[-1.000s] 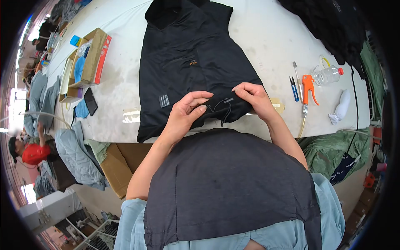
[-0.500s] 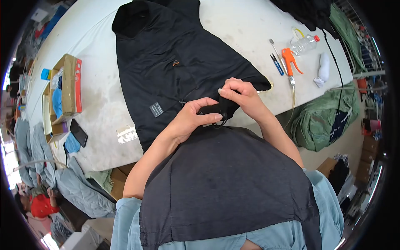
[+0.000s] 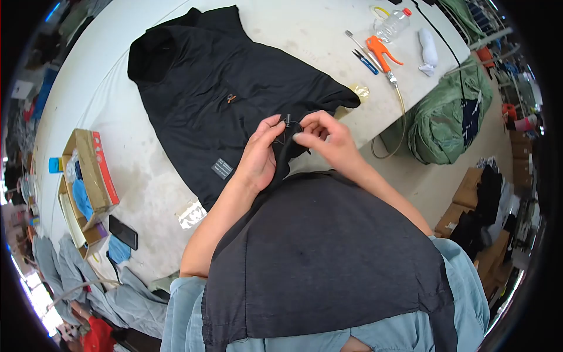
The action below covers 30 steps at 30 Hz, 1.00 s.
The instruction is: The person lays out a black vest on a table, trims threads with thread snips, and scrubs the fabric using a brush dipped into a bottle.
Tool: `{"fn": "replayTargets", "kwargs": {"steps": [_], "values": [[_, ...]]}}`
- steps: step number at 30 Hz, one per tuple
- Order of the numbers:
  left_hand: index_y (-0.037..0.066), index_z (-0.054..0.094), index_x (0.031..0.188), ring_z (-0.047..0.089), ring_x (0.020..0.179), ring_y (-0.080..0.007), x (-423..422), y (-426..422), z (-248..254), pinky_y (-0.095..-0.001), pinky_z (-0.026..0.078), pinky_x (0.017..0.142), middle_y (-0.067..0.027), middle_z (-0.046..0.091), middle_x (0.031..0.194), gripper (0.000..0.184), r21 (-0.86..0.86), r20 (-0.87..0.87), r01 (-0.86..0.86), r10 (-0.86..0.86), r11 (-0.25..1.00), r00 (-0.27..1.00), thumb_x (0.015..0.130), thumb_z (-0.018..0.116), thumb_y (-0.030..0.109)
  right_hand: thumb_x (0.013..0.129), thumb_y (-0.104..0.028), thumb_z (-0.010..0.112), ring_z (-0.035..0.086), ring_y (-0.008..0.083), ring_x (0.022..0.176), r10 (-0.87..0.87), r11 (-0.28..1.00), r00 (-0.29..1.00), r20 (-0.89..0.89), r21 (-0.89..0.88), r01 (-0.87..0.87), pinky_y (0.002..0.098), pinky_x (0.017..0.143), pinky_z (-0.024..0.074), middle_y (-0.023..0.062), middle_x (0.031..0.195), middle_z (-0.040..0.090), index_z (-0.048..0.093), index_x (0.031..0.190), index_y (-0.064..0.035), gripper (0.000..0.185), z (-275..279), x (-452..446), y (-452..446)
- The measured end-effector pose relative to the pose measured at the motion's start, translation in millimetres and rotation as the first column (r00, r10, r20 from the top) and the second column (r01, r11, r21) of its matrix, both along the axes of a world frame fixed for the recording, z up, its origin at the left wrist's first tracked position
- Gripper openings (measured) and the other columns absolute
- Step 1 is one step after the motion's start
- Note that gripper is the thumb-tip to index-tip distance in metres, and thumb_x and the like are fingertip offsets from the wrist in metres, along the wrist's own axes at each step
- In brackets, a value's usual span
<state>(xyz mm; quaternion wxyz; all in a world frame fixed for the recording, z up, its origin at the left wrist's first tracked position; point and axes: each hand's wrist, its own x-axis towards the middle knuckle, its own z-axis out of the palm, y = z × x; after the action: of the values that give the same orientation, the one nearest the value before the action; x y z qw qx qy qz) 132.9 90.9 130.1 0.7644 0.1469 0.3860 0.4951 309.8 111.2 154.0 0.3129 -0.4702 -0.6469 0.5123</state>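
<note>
A black jacket (image 3: 193,82) lies spread on the white table, its collar at the far left and a small orange mark on its front. A grey printed label (image 3: 221,169) shows near its lower edge. At the near edge, my left hand (image 3: 261,155) pinches a small dark cord lock (image 3: 288,120) between thumb and fingertips. A thin black cord loops beside it. My right hand (image 3: 329,141), just to the right, has thumb and fingers closed on the gathered hem (image 3: 284,155); whether the cord is also in that pinch cannot be made out.
Thread snips (image 3: 366,61), a brush, an orange air gun (image 3: 381,54) with hose, a plastic bottle (image 3: 394,24) and a white bundle lie right. A cardboard box (image 3: 94,176) and phone (image 3: 123,232) sit left. A green sack (image 3: 440,132) stands beside the table.
Both hands have risen slightly, and the left has turned upward, bringing the cord lock into view between them. The view has shifted, so the table and jacket appear further left.
</note>
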Motion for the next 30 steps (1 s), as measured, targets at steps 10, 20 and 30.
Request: {"fn": "replayTargets", "kwargs": {"steps": [10,20,30], "values": [[0.004,0.057,0.12,0.049,0.075,0.0007,-8,10,7,-0.0175,0.04,0.068,0.0044,0.056,0.084,0.028,0.286,-0.54,0.413,-0.211,0.865,0.815,0.092,0.055,0.008,0.086,-0.011,0.065,0.058,0.0084,0.071,-0.214,0.943,0.906,-0.366,-0.319,0.093,0.0224,0.068,0.0441,0.0019,0.078,0.064,0.061,0.093,-0.0041,0.01,-4,11,-1],[0.002,0.058,0.105,0.051,0.07,0.0007,2,12,-8,-0.015,0.039,0.064,0.0034,0.059,0.082,0.017,0.29,-0.472,0.378,-0.212,0.879,0.855,0.088,0.06,0.003,0.082,-0.006,0.069,0.054,0.0047,0.073,-0.144,0.976,0.935,-0.324,-0.204,0.08,0.0197,0.066,0.0436,-0.0014,0.076,0.057,0.061,0.102,-0.0025,0.022,1,7,-10],[-0.001,0.06,0.102,0.044,0.063,-0.0003,-5,19,0,-0.0166,0.036,0.058,0.0059,0.053,0.075,0.016,0.304,-0.657,0.499,-0.2,0.811,0.727,0.086,0.059,0.001,0.078,-0.007,0.073,0.06,0.007,0.07,-0.121,0.992,0.992,0.035,0.051,0.119,0.0224,0.061,0.0479,0.0048,0.082,0.067,0.064,0.098,0.0004,0.023,-6,3,-6]]}}
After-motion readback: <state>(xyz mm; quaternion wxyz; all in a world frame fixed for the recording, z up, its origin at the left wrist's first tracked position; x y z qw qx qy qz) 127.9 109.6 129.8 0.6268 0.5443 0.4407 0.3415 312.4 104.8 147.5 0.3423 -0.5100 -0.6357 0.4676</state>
